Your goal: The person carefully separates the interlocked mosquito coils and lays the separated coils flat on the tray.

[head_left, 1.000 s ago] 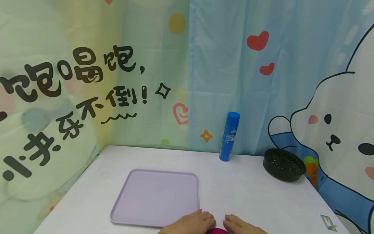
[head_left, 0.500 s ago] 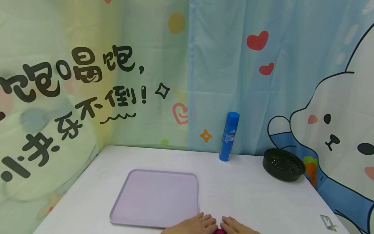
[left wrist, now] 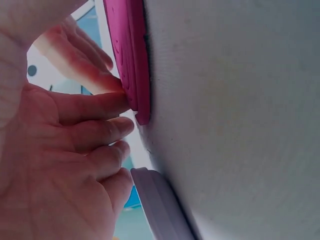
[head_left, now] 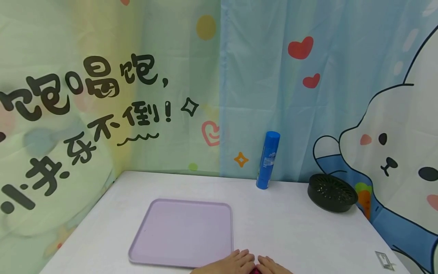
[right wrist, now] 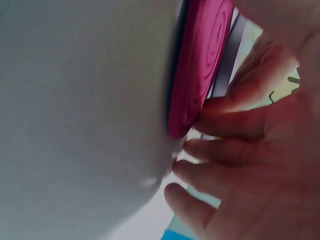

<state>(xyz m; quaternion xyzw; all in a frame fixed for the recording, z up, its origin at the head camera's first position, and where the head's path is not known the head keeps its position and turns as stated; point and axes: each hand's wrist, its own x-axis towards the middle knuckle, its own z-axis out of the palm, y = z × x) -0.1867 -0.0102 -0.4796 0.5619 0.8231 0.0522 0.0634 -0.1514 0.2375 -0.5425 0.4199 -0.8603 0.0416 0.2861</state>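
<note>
A flat magenta piece (left wrist: 134,60) with raised curved lines lies on the white table; its exact kind does not show. Between the hands in the head view, only a small bit of it appears at the bottom edge. My left hand (head_left: 233,263) touches its far edge with the index finger, the other fingers reaching past it. From the other side my right hand (head_left: 272,265) rests its fingertips at the same edge, close to the left fingers. In the right wrist view the swirled face of the magenta piece (right wrist: 200,70) shows beside those fingers. Both thumbs are mostly hidden.
A pale purple tray (head_left: 183,232) lies just left of the hands. At the back stand a blue cylinder (head_left: 268,160) with a label and, farther right, a round black slotted container (head_left: 332,193). A small flat item (head_left: 384,261) lies at right. Printed curtains (head_left: 253,76) hang behind the table.
The hands have drawn together and slid slightly toward the person, the right one shifting left. Less of the magenta piece shows between them. The tray, cylinder and black container have stayed put.
</note>
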